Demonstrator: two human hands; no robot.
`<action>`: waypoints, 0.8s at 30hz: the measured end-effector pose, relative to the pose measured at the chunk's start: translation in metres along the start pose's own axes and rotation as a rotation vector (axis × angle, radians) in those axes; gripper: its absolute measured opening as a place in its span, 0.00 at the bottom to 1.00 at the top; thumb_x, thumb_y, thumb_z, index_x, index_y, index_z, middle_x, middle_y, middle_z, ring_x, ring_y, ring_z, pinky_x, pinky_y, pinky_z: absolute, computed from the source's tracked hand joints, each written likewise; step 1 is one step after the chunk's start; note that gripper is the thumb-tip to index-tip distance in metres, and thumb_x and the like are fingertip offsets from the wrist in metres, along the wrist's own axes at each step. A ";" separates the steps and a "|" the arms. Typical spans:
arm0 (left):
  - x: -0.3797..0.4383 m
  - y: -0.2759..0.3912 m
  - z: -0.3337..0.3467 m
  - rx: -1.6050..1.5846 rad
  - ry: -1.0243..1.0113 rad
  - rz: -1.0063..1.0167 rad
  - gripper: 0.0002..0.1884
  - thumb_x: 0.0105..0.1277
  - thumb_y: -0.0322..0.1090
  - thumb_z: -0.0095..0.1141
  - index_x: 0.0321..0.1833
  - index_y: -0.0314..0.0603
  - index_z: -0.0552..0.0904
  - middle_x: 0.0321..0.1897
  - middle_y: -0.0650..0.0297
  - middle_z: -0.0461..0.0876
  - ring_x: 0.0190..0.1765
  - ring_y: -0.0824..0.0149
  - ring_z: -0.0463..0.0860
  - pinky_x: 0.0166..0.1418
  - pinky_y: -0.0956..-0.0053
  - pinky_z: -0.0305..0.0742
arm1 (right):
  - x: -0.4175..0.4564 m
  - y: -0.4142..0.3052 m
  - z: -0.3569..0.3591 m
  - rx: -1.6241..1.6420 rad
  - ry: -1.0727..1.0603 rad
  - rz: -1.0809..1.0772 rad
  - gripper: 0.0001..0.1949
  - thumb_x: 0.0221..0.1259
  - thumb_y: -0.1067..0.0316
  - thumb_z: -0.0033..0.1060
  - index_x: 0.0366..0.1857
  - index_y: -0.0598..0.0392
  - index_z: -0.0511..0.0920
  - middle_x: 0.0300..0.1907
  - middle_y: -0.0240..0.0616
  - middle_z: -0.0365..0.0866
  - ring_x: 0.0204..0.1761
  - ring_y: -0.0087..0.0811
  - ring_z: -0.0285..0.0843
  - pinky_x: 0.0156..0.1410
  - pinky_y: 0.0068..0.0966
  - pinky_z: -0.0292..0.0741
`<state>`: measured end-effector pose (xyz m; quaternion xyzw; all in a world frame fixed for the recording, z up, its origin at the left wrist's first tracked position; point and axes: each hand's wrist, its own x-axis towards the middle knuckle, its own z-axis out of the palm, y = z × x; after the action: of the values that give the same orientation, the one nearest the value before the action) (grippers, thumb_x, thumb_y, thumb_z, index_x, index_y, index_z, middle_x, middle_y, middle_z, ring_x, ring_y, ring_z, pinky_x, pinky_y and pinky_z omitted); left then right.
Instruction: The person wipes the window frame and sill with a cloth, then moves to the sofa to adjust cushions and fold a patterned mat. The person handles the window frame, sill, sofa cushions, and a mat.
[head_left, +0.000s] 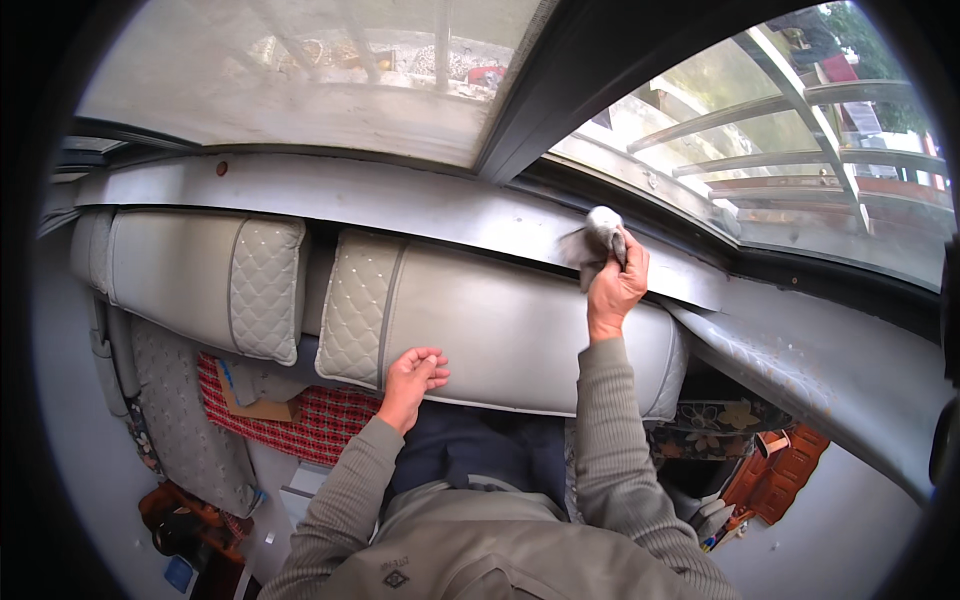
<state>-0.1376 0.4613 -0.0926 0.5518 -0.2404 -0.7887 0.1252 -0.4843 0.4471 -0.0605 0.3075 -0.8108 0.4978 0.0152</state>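
My right hand (616, 290) grips a bunched grey cloth (602, 236), part of it blurred, at the pale window sill (442, 199) just below the dark window frame (570, 82). The fingers close round the cloth's lower end. Further left and lower, my left hand (413, 382) holds nothing; its fingers are slightly bent and apart, over the front edge of a cream padded cushion (487, 322) with a quilted end. Whether it touches the cushion, I cannot tell.
A second cream cushion (176, 270) lies to the left. Behind the sill are window panes (337, 75) and metal bars outside (814, 124). A red checked cloth (330, 424) with a cardboard piece (262, 409) is at lower left. A patterned curved panel (780, 356) slants down at right.
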 end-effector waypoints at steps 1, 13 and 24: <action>0.003 0.002 0.010 0.018 -0.032 -0.013 0.14 0.80 0.34 0.53 0.60 0.32 0.78 0.53 0.53 0.84 0.50 0.63 0.86 0.56 0.69 0.84 | -0.003 0.036 -0.004 -0.227 0.049 -0.124 0.22 0.54 0.88 0.46 0.49 0.57 0.86 0.45 0.44 0.84 0.50 0.43 0.83 0.63 0.32 0.77; -0.004 0.000 0.009 0.034 -0.029 -0.023 0.13 0.80 0.34 0.52 0.59 0.32 0.78 0.52 0.53 0.84 0.49 0.63 0.86 0.55 0.66 0.86 | 0.058 0.105 -0.074 -0.254 0.262 0.275 0.16 0.59 0.83 0.52 0.48 0.59 0.86 0.45 0.45 0.83 0.53 0.43 0.83 0.65 0.38 0.78; -0.003 -0.007 -0.001 0.055 0.026 -0.001 0.13 0.80 0.34 0.53 0.59 0.32 0.78 0.51 0.53 0.85 0.48 0.63 0.87 0.54 0.67 0.86 | -0.053 -0.029 0.060 -0.328 -0.704 -0.440 0.05 0.50 0.76 0.58 0.31 0.55 0.80 0.42 0.43 0.78 0.47 0.48 0.75 0.54 0.40 0.76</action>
<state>-0.1356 0.4688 -0.0944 0.5653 -0.2599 -0.7748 0.1126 -0.4093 0.4145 -0.0853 0.6171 -0.7500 0.2124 -0.1076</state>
